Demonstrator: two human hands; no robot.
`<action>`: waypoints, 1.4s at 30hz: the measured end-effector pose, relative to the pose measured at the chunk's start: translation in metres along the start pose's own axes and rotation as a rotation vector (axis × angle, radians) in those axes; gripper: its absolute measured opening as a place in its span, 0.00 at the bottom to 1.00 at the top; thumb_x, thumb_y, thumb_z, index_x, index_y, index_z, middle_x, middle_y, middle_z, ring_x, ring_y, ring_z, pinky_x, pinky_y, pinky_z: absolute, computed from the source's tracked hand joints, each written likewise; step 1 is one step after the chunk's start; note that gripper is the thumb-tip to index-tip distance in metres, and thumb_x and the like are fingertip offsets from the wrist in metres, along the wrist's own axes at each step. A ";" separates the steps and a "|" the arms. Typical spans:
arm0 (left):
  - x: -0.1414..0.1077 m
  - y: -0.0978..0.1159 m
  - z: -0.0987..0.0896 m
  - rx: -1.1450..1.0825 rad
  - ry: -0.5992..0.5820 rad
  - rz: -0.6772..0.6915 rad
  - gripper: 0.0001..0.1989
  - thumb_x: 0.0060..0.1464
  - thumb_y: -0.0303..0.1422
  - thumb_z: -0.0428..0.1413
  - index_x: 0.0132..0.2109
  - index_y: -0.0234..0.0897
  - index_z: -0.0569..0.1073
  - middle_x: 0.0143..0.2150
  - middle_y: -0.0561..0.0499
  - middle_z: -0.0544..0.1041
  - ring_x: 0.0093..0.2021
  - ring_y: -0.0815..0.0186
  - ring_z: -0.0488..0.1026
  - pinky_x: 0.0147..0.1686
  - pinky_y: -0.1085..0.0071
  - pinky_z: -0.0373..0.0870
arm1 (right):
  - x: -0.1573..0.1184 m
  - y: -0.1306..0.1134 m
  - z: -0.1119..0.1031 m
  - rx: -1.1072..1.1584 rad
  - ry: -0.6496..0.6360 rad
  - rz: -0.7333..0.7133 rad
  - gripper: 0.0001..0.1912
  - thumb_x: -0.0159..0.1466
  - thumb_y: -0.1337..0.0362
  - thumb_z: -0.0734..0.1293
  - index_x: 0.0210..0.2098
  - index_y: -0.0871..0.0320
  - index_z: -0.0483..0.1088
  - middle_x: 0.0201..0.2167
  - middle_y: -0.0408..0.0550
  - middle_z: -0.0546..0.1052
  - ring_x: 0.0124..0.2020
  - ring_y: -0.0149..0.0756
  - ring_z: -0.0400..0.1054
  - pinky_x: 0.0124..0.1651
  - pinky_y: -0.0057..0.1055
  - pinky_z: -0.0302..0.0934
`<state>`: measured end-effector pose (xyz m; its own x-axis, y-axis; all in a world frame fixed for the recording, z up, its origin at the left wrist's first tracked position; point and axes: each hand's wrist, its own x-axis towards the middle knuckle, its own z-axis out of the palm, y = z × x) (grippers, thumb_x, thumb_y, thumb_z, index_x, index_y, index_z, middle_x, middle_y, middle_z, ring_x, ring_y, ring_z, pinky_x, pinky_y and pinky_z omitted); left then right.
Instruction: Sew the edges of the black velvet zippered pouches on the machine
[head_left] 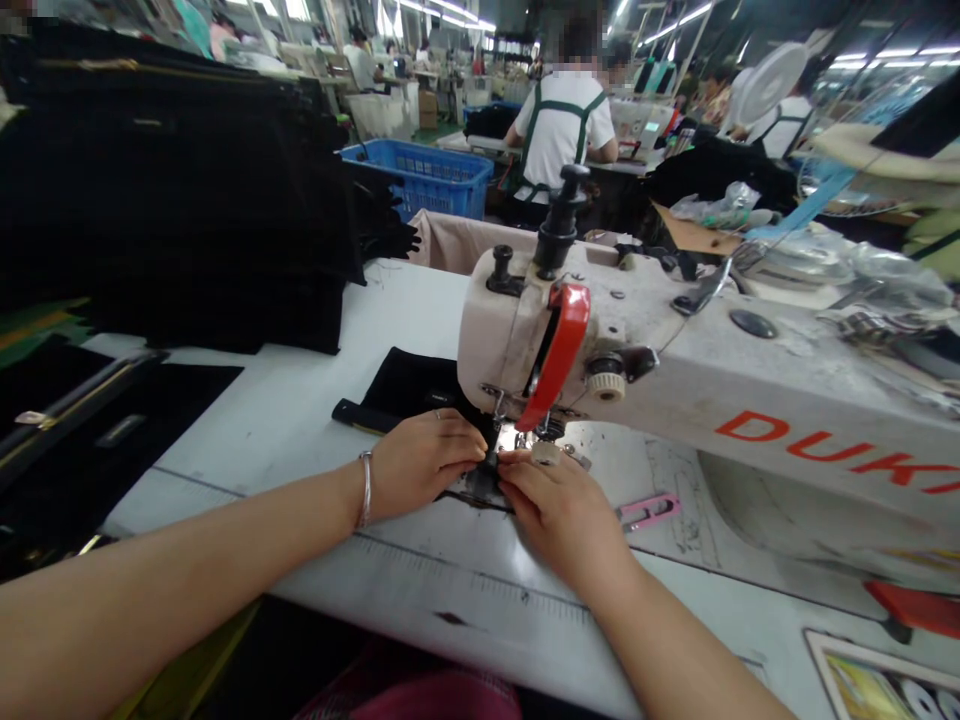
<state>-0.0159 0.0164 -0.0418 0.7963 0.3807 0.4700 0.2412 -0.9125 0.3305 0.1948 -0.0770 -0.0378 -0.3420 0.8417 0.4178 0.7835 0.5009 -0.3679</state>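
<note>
A black fabric piece (409,385) with a small label lies on the table, its right part under the head of a white sewing machine (637,350). My left hand (431,455) rests on the fabric, fingers together, pressing it near the lit needle area. Close by on the right, my right hand (559,500) has its fingers closed at the fabric's edge beside the presser foot. The fingertips of both hands nearly meet. Exactly how the cloth sits under the right fingers is partly hidden.
Pink thread snips (651,511) lie right of my right hand. Tall stacks of black fabric (172,200) stand at the left, with a zippered black piece (120,430) in front. A blue crate (427,175) and a person in a white shirt (562,125) are beyond the table.
</note>
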 end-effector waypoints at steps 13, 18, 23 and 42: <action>0.016 -0.012 0.006 0.043 0.034 -0.081 0.04 0.59 0.27 0.58 0.39 0.37 0.79 0.40 0.50 0.81 0.45 0.63 0.76 0.49 0.67 0.72 | 0.006 0.010 0.005 -0.098 -0.078 0.106 0.08 0.68 0.69 0.62 0.39 0.56 0.74 0.40 0.51 0.78 0.42 0.41 0.68 0.45 0.38 0.65; 0.017 -0.011 0.009 0.083 0.063 -0.128 0.05 0.59 0.27 0.58 0.38 0.38 0.79 0.41 0.50 0.81 0.44 0.62 0.76 0.48 0.66 0.73 | 0.008 0.008 0.005 -0.142 -0.078 0.141 0.09 0.68 0.69 0.62 0.39 0.57 0.74 0.37 0.51 0.77 0.40 0.42 0.66 0.42 0.37 0.63; 0.017 -0.010 0.011 0.083 0.071 -0.156 0.05 0.59 0.28 0.57 0.37 0.38 0.79 0.40 0.50 0.81 0.45 0.61 0.76 0.49 0.66 0.73 | 0.011 0.006 0.005 -0.141 -0.078 0.159 0.08 0.68 0.69 0.62 0.38 0.57 0.74 0.38 0.50 0.76 0.40 0.42 0.66 0.43 0.36 0.62; 0.012 -0.014 0.015 0.077 0.108 -0.144 0.07 0.60 0.29 0.55 0.37 0.41 0.79 0.38 0.50 0.81 0.43 0.60 0.77 0.46 0.64 0.75 | 0.013 0.000 0.009 -0.196 -0.049 0.180 0.06 0.67 0.70 0.63 0.38 0.56 0.72 0.36 0.48 0.75 0.40 0.39 0.66 0.42 0.33 0.62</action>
<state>-0.0017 0.0318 -0.0528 0.6874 0.5180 0.5091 0.3934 -0.8548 0.3385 0.1861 -0.0644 -0.0403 -0.2091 0.9250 0.3173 0.9179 0.2975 -0.2624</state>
